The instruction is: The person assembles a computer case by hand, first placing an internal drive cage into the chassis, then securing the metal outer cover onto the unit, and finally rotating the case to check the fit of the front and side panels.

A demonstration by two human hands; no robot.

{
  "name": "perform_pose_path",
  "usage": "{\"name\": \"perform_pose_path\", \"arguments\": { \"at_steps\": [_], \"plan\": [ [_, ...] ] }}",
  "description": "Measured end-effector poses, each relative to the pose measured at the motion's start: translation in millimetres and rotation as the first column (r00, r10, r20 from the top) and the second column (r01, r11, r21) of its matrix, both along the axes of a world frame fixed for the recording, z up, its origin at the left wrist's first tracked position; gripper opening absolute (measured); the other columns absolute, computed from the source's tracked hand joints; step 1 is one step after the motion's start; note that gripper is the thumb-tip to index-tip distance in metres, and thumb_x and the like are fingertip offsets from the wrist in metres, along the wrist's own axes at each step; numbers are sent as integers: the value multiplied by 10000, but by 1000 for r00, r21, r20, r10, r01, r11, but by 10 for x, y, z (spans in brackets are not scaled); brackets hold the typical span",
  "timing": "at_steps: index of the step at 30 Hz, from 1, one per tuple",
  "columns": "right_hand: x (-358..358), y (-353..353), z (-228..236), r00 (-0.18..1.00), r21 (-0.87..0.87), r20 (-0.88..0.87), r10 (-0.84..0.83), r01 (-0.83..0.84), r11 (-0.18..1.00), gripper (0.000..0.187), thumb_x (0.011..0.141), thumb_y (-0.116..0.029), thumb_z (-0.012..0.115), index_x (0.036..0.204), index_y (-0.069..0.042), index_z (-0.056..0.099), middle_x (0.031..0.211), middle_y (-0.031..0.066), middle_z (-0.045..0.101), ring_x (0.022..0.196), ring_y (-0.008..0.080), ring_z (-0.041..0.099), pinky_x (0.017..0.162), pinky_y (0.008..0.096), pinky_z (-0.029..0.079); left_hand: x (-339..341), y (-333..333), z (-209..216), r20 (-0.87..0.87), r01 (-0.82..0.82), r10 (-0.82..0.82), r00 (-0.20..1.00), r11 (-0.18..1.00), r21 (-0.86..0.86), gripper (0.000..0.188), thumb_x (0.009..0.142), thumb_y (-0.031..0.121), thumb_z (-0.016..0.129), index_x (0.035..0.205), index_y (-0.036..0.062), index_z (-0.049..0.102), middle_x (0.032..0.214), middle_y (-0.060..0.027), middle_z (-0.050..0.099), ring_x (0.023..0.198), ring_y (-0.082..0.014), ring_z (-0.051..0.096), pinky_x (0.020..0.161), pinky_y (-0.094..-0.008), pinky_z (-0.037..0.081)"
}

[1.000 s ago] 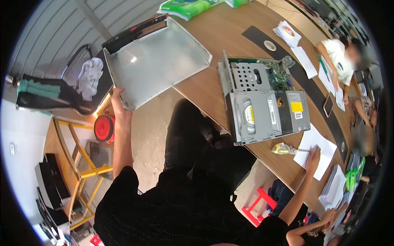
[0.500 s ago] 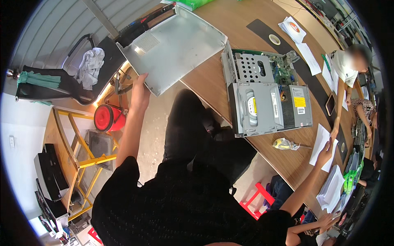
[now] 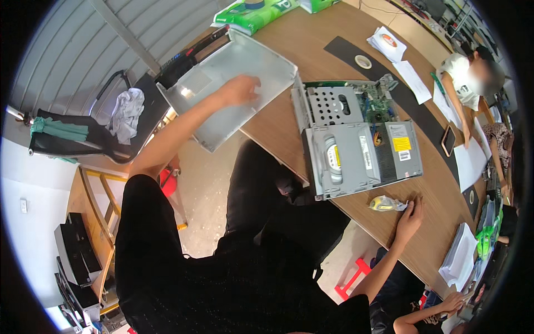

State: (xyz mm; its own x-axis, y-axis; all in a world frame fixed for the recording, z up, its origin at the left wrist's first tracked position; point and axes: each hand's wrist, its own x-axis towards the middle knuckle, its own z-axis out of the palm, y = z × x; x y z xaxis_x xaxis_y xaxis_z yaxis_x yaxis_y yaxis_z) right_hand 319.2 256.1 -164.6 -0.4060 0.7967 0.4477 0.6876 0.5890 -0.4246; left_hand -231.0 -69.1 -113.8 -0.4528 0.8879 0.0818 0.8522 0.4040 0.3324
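Observation:
My left hand (image 3: 240, 90) hovers over a grey metal computer case cover (image 3: 264, 61), its fingers loosely bent and apart with nothing in them. The cover lies on the far left of the table, its near corner jutting past the edge. To its right stands the opened desktop computer (image 3: 345, 150), showing a drive bay, an optical drive, a power supply and part of a green circuit board. In front of the computer lies a screwdriver (image 3: 384, 204) with a yellow handle, wrapped in clear plastic. The fingers of my right hand (image 3: 410, 217) close over its shaft, hiding the tip.
A phone (image 3: 448, 141), a tape roll (image 3: 362, 62) and white papers (image 3: 471, 161) lie toward the right. A paper stack (image 3: 459, 255) sits near the right end. Green packs (image 3: 250, 16) lie at the back. Across the table a person (image 3: 459, 83) reaches toward the papers.
My left hand has left the cover's near edge and moved right above it. My right hand let go of a white sheet, now farther right, and came to the screwdriver.

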Motion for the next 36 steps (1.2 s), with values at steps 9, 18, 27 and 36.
{"name": "perform_pose_path", "arguments": {
  "at_steps": [9, 18, 27, 36],
  "plan": [
    [-26, -187, 101, 999, 49, 52, -16, 14, 999, 272, 948, -143, 514, 1132, 17, 635, 1278, 214, 571, 1250, 402, 476, 1061, 458, 360, -329, 175, -291, 49, 11, -11, 999, 1000, 1, 124, 745, 125, 667, 781, 15, 622, 764, -198, 619, 746, -379, 604, 662, -462, 467],
    [-110, -142, 155, 999, 107, 1, -46, 46, 993, 273, 916, -164, 562, 1096, 19, 655, 1226, 212, 600, 1225, 420, 489, 1033, 447, 398, -463, 184, -219, 34, 23, -29, 999, 983, 184, 80, 729, -63, 675, 755, -10, 621, 693, -121, 619, 604, -214, 601, 585, -333, 482],
    [-120, -174, 141, 999, 110, 3, -34, 34, 993, 277, 915, -174, 566, 1093, 18, 656, 1220, 211, 605, 1227, 419, 490, 1029, 446, 403, -728, 341, -96, 250, -13, 36, 967, 996, -93, 60, 729, -33, 676, 766, -24, 630, 691, -110, 651, 632, -194, 625, 592, -320, 502],
    [-109, -157, 123, 999, 109, 11, -43, 42, 993, 282, 920, -185, 562, 1089, 21, 654, 1239, 202, 596, 1230, 415, 487, 1026, 447, 404, -788, 575, 13, 27, 212, -216, 976, 915, -342, 84, 747, 37, 661, 812, -15, 645, 751, -167, 675, 697, -286, 663, 623, -381, 510]
  ]
}}
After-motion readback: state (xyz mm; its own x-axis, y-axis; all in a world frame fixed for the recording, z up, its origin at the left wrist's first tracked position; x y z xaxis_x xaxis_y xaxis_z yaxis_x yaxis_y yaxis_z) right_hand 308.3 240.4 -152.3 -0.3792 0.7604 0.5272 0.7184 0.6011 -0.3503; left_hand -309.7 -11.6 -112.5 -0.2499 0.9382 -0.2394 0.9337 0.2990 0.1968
